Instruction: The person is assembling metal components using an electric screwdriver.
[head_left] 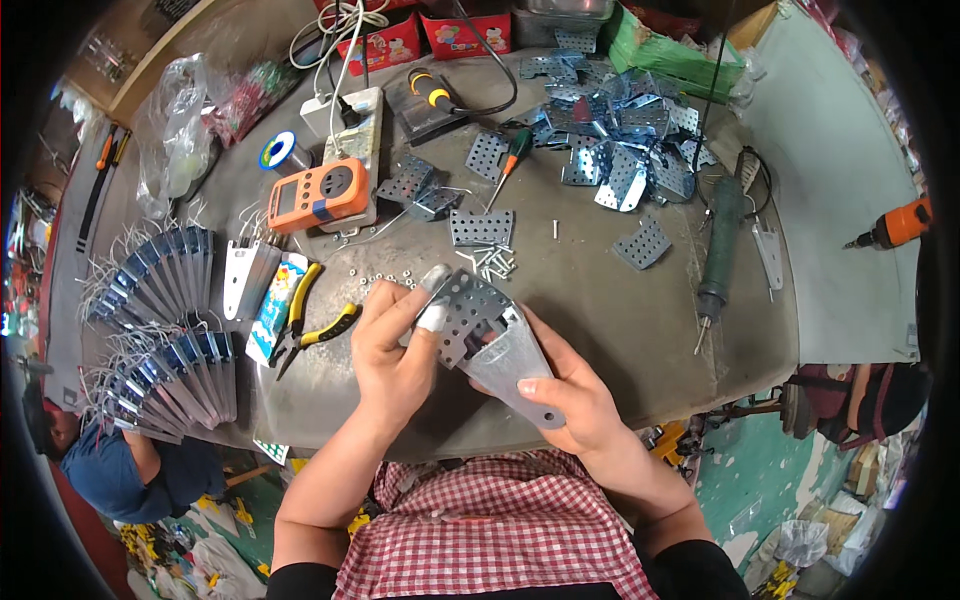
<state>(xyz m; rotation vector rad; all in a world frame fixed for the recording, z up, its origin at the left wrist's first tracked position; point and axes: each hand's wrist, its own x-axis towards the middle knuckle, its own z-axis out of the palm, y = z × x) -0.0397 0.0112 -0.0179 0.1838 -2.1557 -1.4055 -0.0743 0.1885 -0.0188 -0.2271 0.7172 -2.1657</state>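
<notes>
Between my hands, a perforated metal plate (470, 306) meets the wide end of a grey tapered metal housing (513, 372). My left hand (396, 345), its thumb and forefinger tips wrapped in white, pinches the plate's left edge. My right hand (573, 393) grips the housing, thumb on top near the hole in its narrow end. Something dark shows in the gap between plate and housing; I cannot make it out. Just beyond lie a small pile of screws (490, 262), another perforated plate (482, 228) and scattered small nuts (380, 277).
Left are rows of finished-looking housings with wires (170, 275), yellow-black pliers (305, 320) and an orange meter (318, 195). Beyond lie a screwdriver (510, 165), soldering iron (435, 92) and heaped bent plates (630, 135). A corded green power screwdriver (720, 250) hangs right. A person (140, 470) sits lower left.
</notes>
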